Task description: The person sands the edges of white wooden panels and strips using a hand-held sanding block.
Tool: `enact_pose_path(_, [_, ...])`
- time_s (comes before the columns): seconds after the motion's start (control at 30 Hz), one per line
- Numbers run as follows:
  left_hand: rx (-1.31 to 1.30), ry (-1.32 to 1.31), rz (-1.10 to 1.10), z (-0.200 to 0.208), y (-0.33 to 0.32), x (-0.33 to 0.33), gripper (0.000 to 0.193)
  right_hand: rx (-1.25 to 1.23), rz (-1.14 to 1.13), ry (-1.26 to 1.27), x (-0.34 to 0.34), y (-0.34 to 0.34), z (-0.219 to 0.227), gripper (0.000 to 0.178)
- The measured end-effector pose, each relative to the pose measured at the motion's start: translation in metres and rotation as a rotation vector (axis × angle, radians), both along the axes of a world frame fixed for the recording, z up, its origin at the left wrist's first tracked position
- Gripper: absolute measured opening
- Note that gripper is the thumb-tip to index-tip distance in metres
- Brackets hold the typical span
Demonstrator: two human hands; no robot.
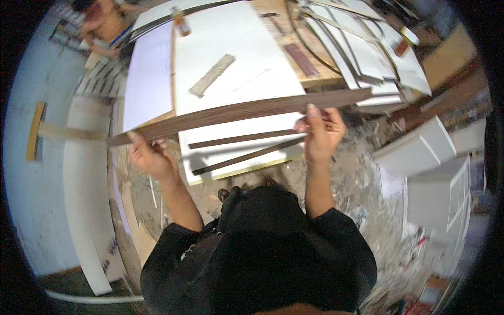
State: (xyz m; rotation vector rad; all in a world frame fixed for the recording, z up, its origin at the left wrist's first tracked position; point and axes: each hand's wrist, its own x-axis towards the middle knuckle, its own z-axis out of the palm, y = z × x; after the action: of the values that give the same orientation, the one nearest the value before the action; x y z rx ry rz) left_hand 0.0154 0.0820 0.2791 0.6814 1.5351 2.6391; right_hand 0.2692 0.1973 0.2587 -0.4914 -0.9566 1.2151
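Note:
A long dark brown wood-grain strip [236,111] stretches across the view, raised over the near part of a white board [252,58]. My left hand [152,157] pinches its lower edge toward the left end, thumb on top. Farther right, my right hand [323,131] grips the same strip between thumb and fingers. Two narrower dark strips [241,139] lie on the white surface beneath it, nearer to me. Beyond the held strip, a rough greyish flat piece [212,76] rests on the board.
At the far edge stands a small amber bottle [180,22]. A hammer [273,22] and a reddish-brown flat piece [302,60] lie on the wooden bench. White panels with dark edging [352,47] are stacked at the right. Another person [102,26] is at the far left. Scraps litter the floor.

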Motion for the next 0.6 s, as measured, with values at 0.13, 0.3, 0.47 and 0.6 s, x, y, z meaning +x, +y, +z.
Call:
enact_pose_path(0.13, [-0.088,0.087,0.065,-0.021,-0.005,-0.003,0.030,-0.153,0.050,0.217,0.010,0.004,-0.021,0.024])
enact_pose_path(0.3, [-0.129,0.013,-0.201,-0.030,-0.011,0.008,0.025,-0.301,0.076,0.197,0.031,0.011,-0.057,0.016])
enact_pose_path(0.47, [-0.268,-0.242,-0.196,-0.070,-0.027,0.016,0.025,-0.602,0.028,0.060,0.047,0.001,-0.099,0.015])
enact_pose_path(0.6, [-0.335,-0.519,-0.300,-0.139,-0.058,0.026,0.025,-0.815,-0.055,-0.017,0.058,-0.025,-0.147,0.018])
